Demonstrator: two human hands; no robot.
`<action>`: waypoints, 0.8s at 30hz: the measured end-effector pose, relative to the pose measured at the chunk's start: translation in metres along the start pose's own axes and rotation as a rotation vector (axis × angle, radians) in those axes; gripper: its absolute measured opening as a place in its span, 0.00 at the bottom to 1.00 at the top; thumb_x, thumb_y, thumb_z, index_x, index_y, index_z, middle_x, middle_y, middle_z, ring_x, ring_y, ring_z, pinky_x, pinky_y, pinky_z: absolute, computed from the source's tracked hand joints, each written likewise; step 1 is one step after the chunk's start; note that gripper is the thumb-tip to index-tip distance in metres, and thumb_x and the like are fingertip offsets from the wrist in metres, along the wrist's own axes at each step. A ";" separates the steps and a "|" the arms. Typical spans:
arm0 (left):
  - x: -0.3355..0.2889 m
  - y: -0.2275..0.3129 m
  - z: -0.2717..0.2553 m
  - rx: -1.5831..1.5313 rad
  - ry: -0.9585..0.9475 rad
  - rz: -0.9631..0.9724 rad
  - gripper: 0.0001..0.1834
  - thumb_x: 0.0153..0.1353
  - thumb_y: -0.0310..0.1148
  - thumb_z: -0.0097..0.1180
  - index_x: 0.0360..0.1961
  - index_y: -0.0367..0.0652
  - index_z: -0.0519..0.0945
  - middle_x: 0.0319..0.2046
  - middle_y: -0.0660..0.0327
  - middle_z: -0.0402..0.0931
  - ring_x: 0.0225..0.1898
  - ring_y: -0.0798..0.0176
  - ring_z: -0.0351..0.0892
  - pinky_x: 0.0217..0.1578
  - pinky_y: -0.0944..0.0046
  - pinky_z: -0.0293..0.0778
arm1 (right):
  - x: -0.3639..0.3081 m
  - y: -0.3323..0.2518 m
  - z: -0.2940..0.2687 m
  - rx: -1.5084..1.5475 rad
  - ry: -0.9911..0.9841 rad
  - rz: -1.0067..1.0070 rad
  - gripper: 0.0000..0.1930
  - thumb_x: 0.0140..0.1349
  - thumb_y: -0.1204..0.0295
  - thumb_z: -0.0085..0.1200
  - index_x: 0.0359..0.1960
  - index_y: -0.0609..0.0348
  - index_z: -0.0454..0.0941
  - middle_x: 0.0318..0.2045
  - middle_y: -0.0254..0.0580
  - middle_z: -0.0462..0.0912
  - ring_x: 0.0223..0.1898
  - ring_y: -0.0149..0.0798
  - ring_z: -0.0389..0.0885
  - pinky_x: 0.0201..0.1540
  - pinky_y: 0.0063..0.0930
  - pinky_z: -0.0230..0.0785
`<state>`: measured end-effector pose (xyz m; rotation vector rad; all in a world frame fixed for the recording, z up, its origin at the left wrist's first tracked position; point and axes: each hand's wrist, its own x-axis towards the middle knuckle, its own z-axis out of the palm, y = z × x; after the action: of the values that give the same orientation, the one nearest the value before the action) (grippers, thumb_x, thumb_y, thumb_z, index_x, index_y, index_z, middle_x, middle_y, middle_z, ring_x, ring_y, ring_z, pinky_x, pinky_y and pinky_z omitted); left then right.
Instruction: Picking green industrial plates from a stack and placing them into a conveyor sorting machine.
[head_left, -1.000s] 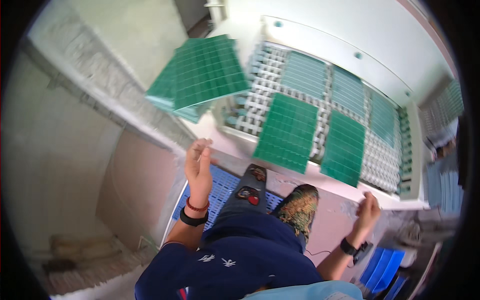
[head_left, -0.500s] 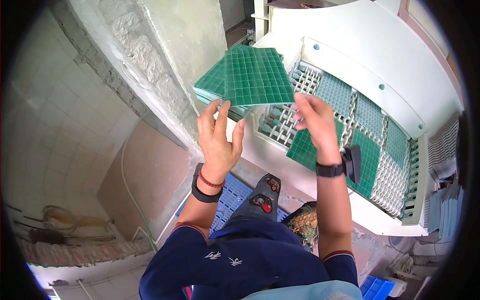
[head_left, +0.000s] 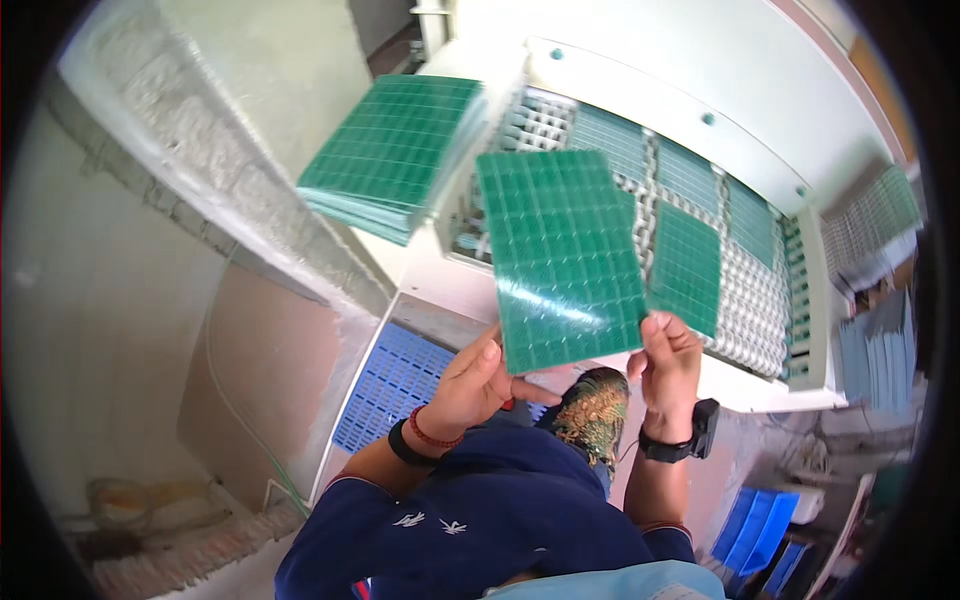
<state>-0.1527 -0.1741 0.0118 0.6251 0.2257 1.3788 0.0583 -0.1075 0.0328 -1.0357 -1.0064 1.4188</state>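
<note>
A green circuit board panel (head_left: pixel 565 260) with a pale grid is tilted up in front of me, light glaring off its lower part. My right hand (head_left: pixel 668 368) pinches its lower right corner between thumb and fingers. Against the lower left edge, my left hand (head_left: pixel 475 385) supports the panel, its thumb beside the edge and a finger stretched out below it. To the left, a stack of similar green panels (head_left: pixel 395 135) sits on the machine's white ledge. Beyond the held panel, another green panel (head_left: pixel 685 265) lies on the roller conveyor (head_left: pixel 745 320).
The white machine housing (head_left: pixel 650 60) rises behind the rollers, where more teal-green panels (head_left: pixel 690 180) lie. A rough wall edge (head_left: pixel 230 160) stands at left. Below are a blue slatted platform (head_left: pixel 390 385) and, at lower right, blue bins (head_left: pixel 755 530). Racked panels (head_left: pixel 880 350) stand at far right.
The held panel has come away from the stack, toward me and to the right over the conveyor's near edge. Both hands moved down with it, and my view turned rightward.
</note>
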 end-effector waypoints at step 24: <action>0.007 -0.023 -0.034 0.334 0.231 -0.310 0.18 0.64 0.25 0.37 0.55 0.31 0.63 0.48 0.49 0.72 0.43 0.56 0.78 0.30 0.59 0.83 | 0.026 -0.023 -0.279 -0.427 0.687 -0.310 0.11 0.59 0.67 0.55 0.29 0.65 0.80 0.15 0.31 0.73 0.14 0.21 0.65 0.16 0.16 0.58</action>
<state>-0.1491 -0.1589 -0.0263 0.6721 0.7196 1.1180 0.3310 -0.0678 -0.0211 -1.4662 -0.9064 0.5241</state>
